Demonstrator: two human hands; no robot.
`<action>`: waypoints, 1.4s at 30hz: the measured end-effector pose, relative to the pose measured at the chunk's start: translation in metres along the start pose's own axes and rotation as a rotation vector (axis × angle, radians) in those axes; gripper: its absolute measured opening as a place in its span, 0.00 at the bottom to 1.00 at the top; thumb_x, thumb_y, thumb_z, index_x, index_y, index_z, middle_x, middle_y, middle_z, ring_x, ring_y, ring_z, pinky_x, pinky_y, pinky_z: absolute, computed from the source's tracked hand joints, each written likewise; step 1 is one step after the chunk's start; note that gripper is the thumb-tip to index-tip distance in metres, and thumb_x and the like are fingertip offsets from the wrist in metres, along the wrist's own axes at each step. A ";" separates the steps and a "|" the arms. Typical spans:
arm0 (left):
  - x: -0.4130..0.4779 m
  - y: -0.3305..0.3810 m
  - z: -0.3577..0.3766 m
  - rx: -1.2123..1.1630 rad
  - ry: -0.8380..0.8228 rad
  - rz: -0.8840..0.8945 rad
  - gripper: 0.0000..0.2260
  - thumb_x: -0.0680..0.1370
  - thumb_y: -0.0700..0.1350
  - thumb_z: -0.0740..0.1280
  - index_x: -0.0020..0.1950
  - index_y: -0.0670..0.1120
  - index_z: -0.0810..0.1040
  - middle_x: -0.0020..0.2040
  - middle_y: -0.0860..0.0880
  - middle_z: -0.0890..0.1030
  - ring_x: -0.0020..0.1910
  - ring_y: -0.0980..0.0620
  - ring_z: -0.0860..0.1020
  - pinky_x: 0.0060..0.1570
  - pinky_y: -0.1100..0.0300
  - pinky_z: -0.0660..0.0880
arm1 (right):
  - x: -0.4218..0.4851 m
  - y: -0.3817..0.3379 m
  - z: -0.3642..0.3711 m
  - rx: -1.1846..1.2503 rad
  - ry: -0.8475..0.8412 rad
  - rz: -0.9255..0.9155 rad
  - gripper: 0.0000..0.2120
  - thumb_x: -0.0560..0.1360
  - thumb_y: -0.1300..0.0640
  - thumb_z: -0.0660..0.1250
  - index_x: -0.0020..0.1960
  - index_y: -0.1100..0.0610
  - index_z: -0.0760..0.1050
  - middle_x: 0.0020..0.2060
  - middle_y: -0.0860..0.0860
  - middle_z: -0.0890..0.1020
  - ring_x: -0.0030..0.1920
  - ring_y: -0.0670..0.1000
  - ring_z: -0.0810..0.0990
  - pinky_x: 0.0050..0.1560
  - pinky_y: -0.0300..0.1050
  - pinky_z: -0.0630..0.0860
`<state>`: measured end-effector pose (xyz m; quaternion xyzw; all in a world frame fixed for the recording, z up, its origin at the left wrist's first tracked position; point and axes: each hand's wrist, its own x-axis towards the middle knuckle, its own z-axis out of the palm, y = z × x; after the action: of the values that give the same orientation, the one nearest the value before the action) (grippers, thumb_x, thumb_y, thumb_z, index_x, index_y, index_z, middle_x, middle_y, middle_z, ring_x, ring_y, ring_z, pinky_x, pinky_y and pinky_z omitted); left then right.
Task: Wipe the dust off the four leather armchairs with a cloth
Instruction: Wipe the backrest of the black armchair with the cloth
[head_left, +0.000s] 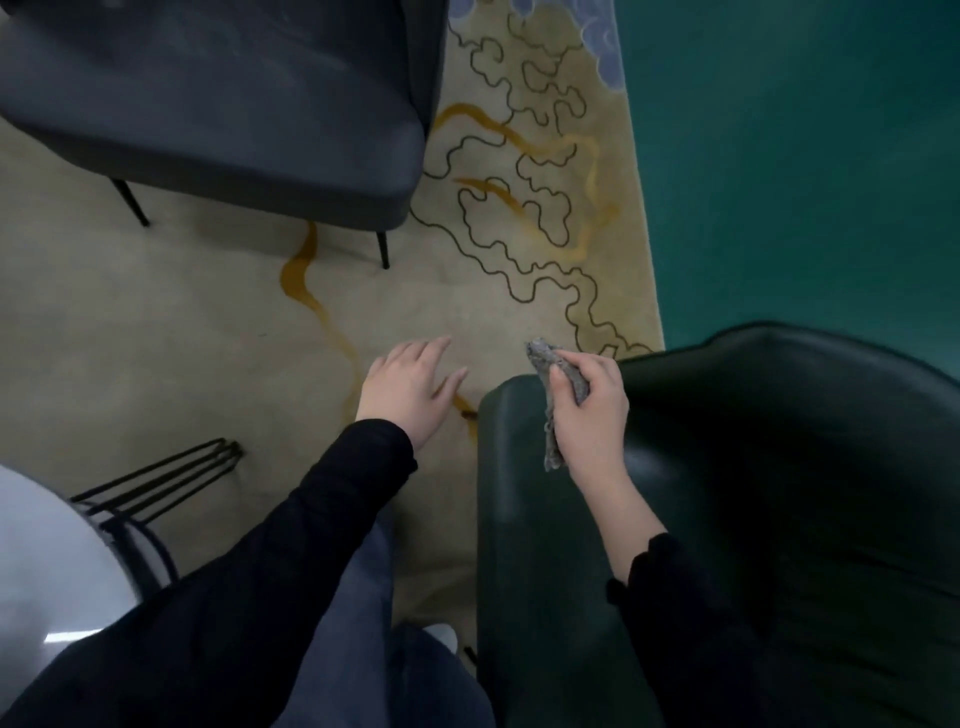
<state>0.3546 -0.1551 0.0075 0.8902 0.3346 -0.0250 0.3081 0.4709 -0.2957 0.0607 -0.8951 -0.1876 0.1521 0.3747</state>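
A: Two armchairs in sight: a green armchair (779, 467) close by on the right, and a dark grey armchair (234, 104) farther off on the left. Well apart, both on the rug (156, 338).

B: And the cloth (543, 358)?

A: Gripped tight in the right hand (587, 410), with curled fingers and thumb. Held at the front end of the arm of the green armchair. Touching it or just above, hard to tell. Bunched small, most likely to rub with a firm wad.

B: And the left hand (410, 389)?

A: Holding nothing. Fingers straight and spread, out over the rug just beside the green armchair. Kept out of the way, maybe for balance.

B: Much left to do?

A: Probably. Only two of the four armchairs in view, and no telling clean from dusty here.
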 end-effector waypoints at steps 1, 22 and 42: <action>0.010 -0.007 -0.017 -0.003 0.008 -0.019 0.23 0.82 0.55 0.59 0.72 0.44 0.69 0.66 0.43 0.76 0.67 0.44 0.71 0.64 0.50 0.66 | 0.008 -0.015 0.004 0.001 -0.020 0.007 0.10 0.77 0.61 0.65 0.58 0.60 0.77 0.52 0.49 0.73 0.48 0.36 0.71 0.49 0.19 0.63; 0.150 -0.088 -0.237 0.063 0.157 -0.347 0.24 0.82 0.59 0.55 0.75 0.48 0.66 0.71 0.48 0.73 0.73 0.50 0.65 0.69 0.55 0.58 | 0.201 -0.228 0.077 0.070 -0.141 -0.156 0.09 0.78 0.61 0.65 0.57 0.60 0.77 0.53 0.53 0.74 0.52 0.45 0.71 0.52 0.29 0.64; 0.282 -0.153 -0.336 -0.089 0.315 -0.652 0.23 0.81 0.56 0.59 0.74 0.47 0.68 0.73 0.50 0.69 0.72 0.49 0.67 0.69 0.53 0.62 | 0.380 -0.355 0.196 0.050 -0.395 -0.285 0.08 0.77 0.61 0.66 0.55 0.58 0.78 0.52 0.50 0.75 0.51 0.44 0.73 0.57 0.40 0.70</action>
<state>0.4248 0.2884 0.1272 0.7154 0.6450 0.0300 0.2669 0.6465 0.2259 0.1373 -0.8030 -0.3777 0.2742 0.3707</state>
